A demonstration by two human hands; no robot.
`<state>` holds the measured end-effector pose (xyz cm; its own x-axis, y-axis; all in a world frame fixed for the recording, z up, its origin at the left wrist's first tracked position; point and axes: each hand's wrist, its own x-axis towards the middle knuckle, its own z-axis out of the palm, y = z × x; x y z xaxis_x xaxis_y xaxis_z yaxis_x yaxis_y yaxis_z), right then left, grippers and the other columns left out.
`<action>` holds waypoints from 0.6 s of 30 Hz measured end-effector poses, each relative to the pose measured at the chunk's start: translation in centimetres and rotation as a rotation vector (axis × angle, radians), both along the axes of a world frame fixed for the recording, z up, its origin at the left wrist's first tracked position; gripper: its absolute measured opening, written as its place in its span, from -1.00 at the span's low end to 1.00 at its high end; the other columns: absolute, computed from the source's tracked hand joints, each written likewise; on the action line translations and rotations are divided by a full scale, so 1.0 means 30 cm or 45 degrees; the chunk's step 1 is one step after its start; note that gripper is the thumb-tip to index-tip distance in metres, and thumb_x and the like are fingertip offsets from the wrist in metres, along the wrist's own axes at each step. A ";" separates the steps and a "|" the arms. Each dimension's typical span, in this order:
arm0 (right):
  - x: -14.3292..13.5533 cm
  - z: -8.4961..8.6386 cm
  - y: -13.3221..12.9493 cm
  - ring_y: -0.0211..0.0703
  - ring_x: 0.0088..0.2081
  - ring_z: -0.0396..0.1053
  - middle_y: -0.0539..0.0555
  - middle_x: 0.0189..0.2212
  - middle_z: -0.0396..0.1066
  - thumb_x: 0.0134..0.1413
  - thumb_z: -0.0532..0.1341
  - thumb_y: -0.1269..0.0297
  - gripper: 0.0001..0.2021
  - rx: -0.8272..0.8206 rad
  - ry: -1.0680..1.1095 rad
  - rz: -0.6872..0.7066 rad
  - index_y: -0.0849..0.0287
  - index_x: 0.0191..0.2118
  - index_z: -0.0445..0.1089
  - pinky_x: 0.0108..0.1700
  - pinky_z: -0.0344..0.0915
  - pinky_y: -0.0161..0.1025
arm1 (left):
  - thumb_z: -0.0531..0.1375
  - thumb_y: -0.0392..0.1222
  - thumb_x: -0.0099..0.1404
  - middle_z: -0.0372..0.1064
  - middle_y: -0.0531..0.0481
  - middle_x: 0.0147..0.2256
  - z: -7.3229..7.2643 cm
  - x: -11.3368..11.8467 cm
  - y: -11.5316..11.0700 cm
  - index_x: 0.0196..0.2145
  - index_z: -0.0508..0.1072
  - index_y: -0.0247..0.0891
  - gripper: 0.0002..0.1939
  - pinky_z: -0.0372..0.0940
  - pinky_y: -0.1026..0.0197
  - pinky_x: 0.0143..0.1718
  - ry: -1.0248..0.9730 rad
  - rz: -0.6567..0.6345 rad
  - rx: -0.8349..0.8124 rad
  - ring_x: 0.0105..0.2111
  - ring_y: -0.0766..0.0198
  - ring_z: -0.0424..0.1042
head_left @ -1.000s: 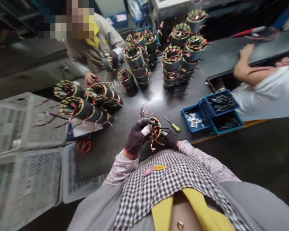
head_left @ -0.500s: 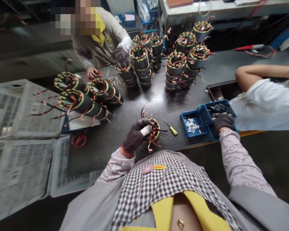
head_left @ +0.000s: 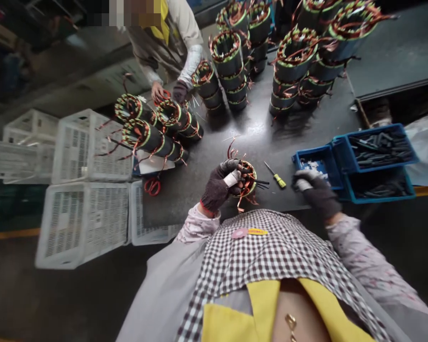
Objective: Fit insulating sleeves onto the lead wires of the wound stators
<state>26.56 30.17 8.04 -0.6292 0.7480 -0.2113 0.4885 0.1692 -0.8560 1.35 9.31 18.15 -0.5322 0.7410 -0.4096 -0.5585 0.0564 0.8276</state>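
Observation:
A wound stator (head_left: 248, 179) with copper leads and black sleeves stands on the dark table (head_left: 199, 190) in front of my apron. My gloved left hand (head_left: 221, 184) is closed at its left rim, pinching dark sleeved leads. In its dark glove, my right hand (head_left: 316, 192) is over the table's front edge beside the small blue bin (head_left: 297, 159) of white pieces. Its fingers are curled together, and what they hold, if anything, is too small to name. Between the stator and my right hand lies a yellow-handled screwdriver (head_left: 278, 180).
Two blue bins (head_left: 412, 164) hold black sleeves at the right. Stacked stators (head_left: 294, 61) stand at the back, others (head_left: 150, 142) lean at the left near red scissors (head_left: 152, 186). White crates (head_left: 89, 185) are at the left. Across the table, a person works with both hands.
My right hand has come out of the bin of black sleeves and moved left toward the stator. My left hand keeps its grip. The view has shifted, and the co-worker's gloved hand has moved left.

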 end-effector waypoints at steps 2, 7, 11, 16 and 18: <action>-0.070 -0.067 -0.140 -0.06 -0.31 0.47 0.08 -0.29 0.58 0.11 0.27 0.04 -0.69 -0.296 0.011 0.078 0.08 -0.10 0.56 -0.13 0.48 -0.05 | 0.58 0.00 0.07 0.59 0.01 -0.34 0.002 -0.001 0.003 -0.21 0.57 -0.24 -0.56 0.33 0.40 -0.63 0.008 -0.021 -0.020 -0.55 0.40 0.46; -0.152 -0.164 -0.253 0.02 -0.28 0.50 0.12 -0.30 0.58 0.03 0.32 -0.10 -0.63 -0.390 0.046 -0.008 0.07 -0.18 0.57 -0.09 0.49 0.03 | 0.58 0.00 0.06 0.57 0.02 -0.35 0.008 0.001 0.007 -0.20 0.56 -0.24 -0.56 0.32 0.37 -0.61 0.008 -0.004 -0.044 -0.54 0.39 0.45; -0.180 -0.176 -0.257 0.01 -0.37 0.50 0.09 -0.44 0.53 -0.02 0.35 -0.22 -0.52 -0.503 0.080 -0.103 0.10 -0.19 0.54 -0.18 0.51 0.02 | 0.56 -0.07 0.10 0.56 0.02 -0.35 0.014 0.012 0.004 -0.19 0.58 -0.22 -0.61 0.35 0.31 -0.57 0.003 0.039 -0.056 -0.52 0.35 0.46; -0.180 -0.177 -0.299 -0.03 -0.41 0.52 0.08 -0.38 0.54 -0.10 0.40 -0.28 -0.45 -0.643 0.129 -0.241 0.08 -0.17 0.47 -0.23 0.57 0.01 | 0.57 -0.05 0.09 0.57 0.00 -0.33 -0.002 0.006 0.018 -0.15 0.58 -0.24 -0.57 0.38 0.28 -0.50 -0.064 0.011 -0.016 -0.49 0.34 0.48; -0.170 -0.148 -0.310 -0.03 -0.42 0.52 0.10 -0.36 0.53 0.00 0.33 -0.32 -0.45 -0.554 0.124 -0.245 0.08 -0.15 0.46 -0.28 0.57 0.01 | 0.58 -0.03 0.07 0.58 -0.01 -0.32 -0.007 -0.002 0.026 -0.16 0.57 -0.24 -0.55 0.41 0.26 -0.46 -0.083 0.017 0.022 -0.48 0.34 0.48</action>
<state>21.48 20.87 3.60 -0.5204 0.7083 -0.4770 0.3897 -0.3001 -0.8707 1.29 10.09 17.93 -0.5148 0.7411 -0.4309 -0.6118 0.0345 0.7903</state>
